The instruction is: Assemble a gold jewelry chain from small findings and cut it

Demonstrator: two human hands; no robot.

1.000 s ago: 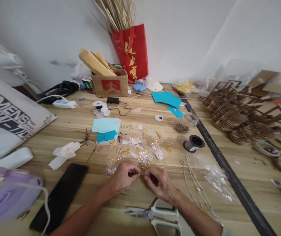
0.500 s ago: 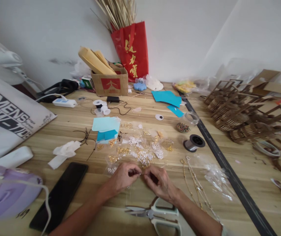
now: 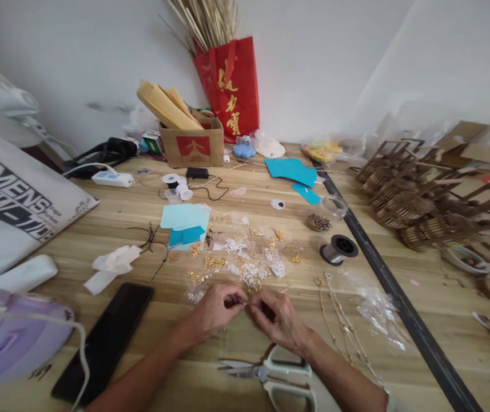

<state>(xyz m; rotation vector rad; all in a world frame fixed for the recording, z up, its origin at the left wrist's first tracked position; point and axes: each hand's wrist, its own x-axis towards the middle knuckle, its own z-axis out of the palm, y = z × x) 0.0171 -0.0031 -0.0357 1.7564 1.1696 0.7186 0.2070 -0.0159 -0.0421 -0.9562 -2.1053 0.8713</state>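
My left hand [image 3: 219,308] and my right hand [image 3: 279,320] almost meet at the lower middle, fingertips pinched. A tiny thing lies between the two pinches, too small to name. From near my left fingertips a thin thread hangs down. Just beyond my hands are small bags of silver beads [image 3: 253,274] and gold beads [image 3: 214,262]. Scissors [image 3: 266,373] with pale green handles lie below my hands, blades slightly parted. Right of my right hand are a gold and silver chain [image 3: 342,320] and a spool of fine wire [image 3: 338,250].
A black phone [image 3: 107,337], white tissue [image 3: 114,266] and a purple device [image 3: 22,337] are at the left. Blue paper [image 3: 187,234] lies beyond the beads. Brown wooden racks [image 3: 425,200] stand at the right, and a red bag [image 3: 231,91] stands by the wall.
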